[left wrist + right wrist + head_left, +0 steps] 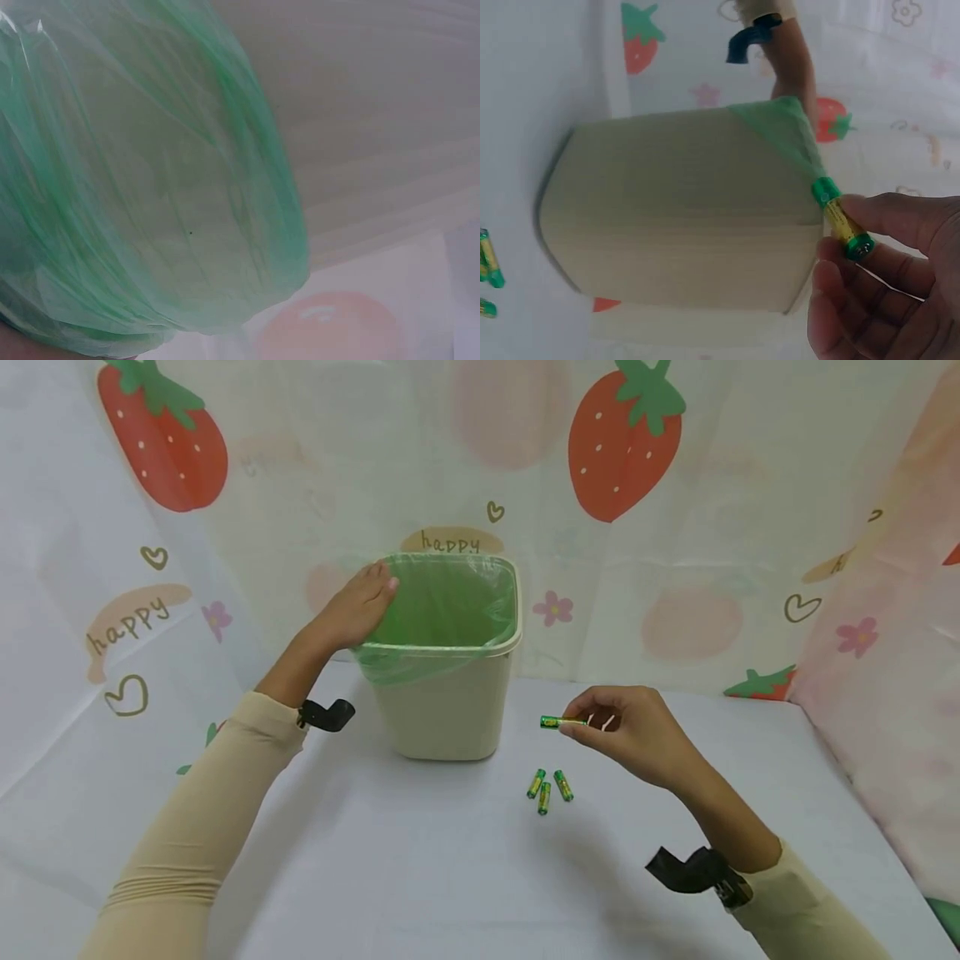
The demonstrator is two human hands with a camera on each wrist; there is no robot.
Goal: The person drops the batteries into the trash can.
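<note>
Your right hand point(630, 731) is pinching one battery point(561, 722) between thumb and fingertips, holding it in the air above the worktop point(420, 860). Its long axis is lying nearly level, running from 3 o'clock at your fingers toward 9 o'clock at its free end. That free end is pointing at the bin point(446, 693), which is standing at about 10 o'clock from this hand, near but apart. In the right wrist view the battery point(842, 220) is showing a green cap at each end, with the bin's beige wall point(675, 210) just behind it.

Your left hand point(352, 608) is resting over the bin's rim at its 9 o'clock corner, fingers lying fairly flat on the green liner point(450, 610), curled round nothing that I can see. The left wrist view is filled by liner point(142, 187) and tells nothing more about the fingers.

Three more batteries point(547, 787) are lying together on the worktop at 7 o'clock from your right hand, clearly nearer to it than to the left.
</note>
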